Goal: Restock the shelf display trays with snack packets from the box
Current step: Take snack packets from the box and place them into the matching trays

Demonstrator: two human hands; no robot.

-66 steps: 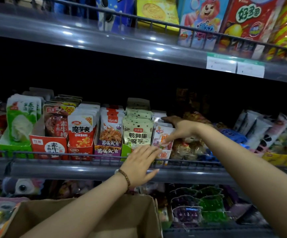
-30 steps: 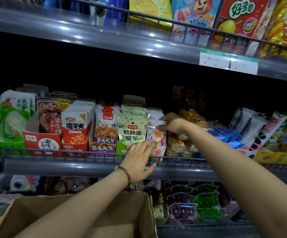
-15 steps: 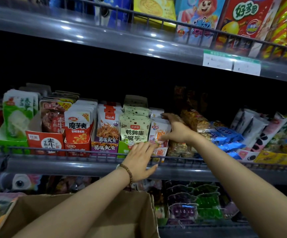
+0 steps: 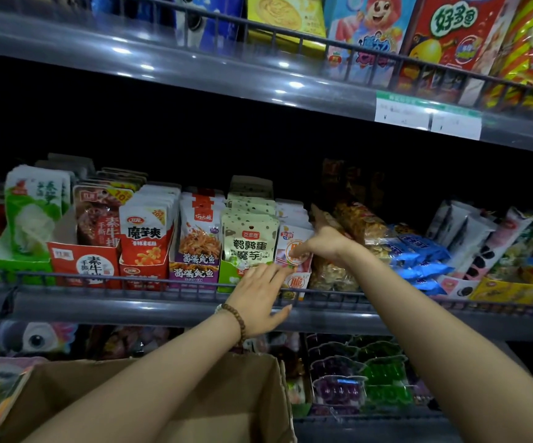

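Scene: a shop shelf [image 4: 131, 306] of snack packets standing in cardboard display trays, seen from my own eyes.
Landmark: the green quail-egg konjac packets [image 4: 249, 244], mid-shelf.
Task packets: the white snack packets [image 4: 292, 247] with an orange circle, in the narrow tray [image 4: 297, 282] just right of the green packets.
Right hand: my right hand [image 4: 326, 243] is on that white row, thumb lying across the front packet's face, fingers reaching back along the row. I cannot tell whether it clamps the packets or only presses them.
Left hand: my left hand [image 4: 258, 302] is spread flat with straight fingers, holding nothing. Its fingertips touch the front below the green packets, at the white tray's lip. A beaded bracelet [image 4: 235, 321] is on the wrist.
Box: the cardboard box [image 4: 227, 404] sits open, well below the green packets, under my forearms. Its contents are hidden.
Step, as I judge it: seating and squaring the white row in its tray.
Doing it well: brace the tray lip with the left hand so it cannot slide. Ease the packets back and upright, faces forward, tops level with the green row beside them.
Watch for: loose clear bags [image 4: 332, 273] touching the tray on the side away from the green packets, which could be knocked.
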